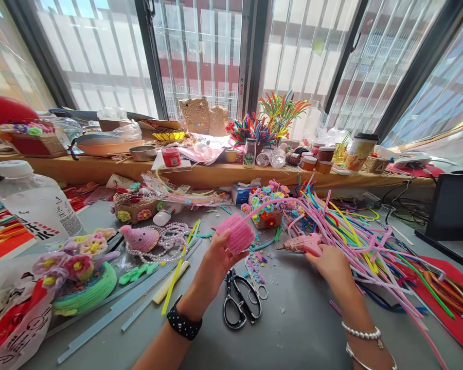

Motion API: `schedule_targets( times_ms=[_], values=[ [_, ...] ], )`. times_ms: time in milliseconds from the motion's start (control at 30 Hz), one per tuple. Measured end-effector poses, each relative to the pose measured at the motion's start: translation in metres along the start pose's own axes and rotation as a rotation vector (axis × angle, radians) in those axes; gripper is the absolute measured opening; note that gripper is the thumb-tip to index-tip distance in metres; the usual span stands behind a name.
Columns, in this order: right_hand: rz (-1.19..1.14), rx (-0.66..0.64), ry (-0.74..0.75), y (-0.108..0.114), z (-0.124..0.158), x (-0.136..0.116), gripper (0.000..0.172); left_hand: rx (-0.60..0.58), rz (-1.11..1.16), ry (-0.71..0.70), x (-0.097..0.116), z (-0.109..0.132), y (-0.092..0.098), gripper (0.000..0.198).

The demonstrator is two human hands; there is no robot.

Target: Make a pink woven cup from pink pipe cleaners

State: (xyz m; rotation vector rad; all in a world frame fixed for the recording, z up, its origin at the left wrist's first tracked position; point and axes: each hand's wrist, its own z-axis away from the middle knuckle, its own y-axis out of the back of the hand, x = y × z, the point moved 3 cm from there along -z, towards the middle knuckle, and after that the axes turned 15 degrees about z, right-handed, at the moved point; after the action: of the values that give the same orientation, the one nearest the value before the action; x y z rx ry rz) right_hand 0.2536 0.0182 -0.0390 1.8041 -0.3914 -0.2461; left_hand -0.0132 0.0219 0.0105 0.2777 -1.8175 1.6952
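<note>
My left hand (224,253) grips a pink block of coiled pipe cleaner (236,234) above the table. From its top a loose pink strand (278,200) runs off to the right. In my right hand (330,261) is a pink hot glue gun (304,243), its nozzle pointing left toward the block but apart from it. Below my left hand lie black-handled scissors (242,303), partly over a smaller pair of scissors (261,291). To the right spreads a big heap of pink pipe cleaners (355,241).
Glue sticks (111,308), a bead string (170,244) and a pink crocheted figure (139,238) lie at left, near a water bottle (34,200). Flower baskets (268,221) stand at the back. Jars and a paper cup (359,152) line the ledge. A black screen (453,218) is at right.
</note>
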Motion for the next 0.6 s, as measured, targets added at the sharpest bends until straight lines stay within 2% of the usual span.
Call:
schedule_targets(
  times_ms=[100,200,267,300,400,433,500,600],
  values=[
    [0.041,-0.042,-0.003,-0.004,0.001,0.002,0.026,-0.025,-0.004,0.009,-0.001,0.002,-0.002,0.048],
    [-0.030,0.111,-0.038,0.010,0.003,0.000,0.039,-0.030,-0.019,0.006,-0.002,0.003,-0.005,0.051],
    [-0.264,0.225,-0.039,0.025,0.006,-0.008,0.044,-0.018,-0.034,0.022,-0.004,0.003,-0.005,0.054],
    [-0.459,0.194,0.009,0.032,0.008,-0.015,0.044,-0.014,-0.043,0.032,-0.006,0.002,-0.005,0.056],
    [-1.093,-0.121,0.158,0.046,0.018,-0.044,0.044,-0.010,-0.085,0.072,-0.010,-0.001,-0.002,0.063],
    [-1.250,-0.184,0.197,0.050,0.023,-0.052,0.045,-0.012,-0.107,0.084,-0.012,-0.002,0.000,0.064],
    [-1.516,-0.210,0.226,0.057,0.030,-0.064,0.045,-0.028,-0.152,0.119,-0.015,-0.003,0.002,0.062],
    [-1.755,-0.234,0.176,0.059,0.036,-0.070,0.038,-0.055,-0.194,0.163,-0.020,-0.003,0.003,0.060]
  ],
)
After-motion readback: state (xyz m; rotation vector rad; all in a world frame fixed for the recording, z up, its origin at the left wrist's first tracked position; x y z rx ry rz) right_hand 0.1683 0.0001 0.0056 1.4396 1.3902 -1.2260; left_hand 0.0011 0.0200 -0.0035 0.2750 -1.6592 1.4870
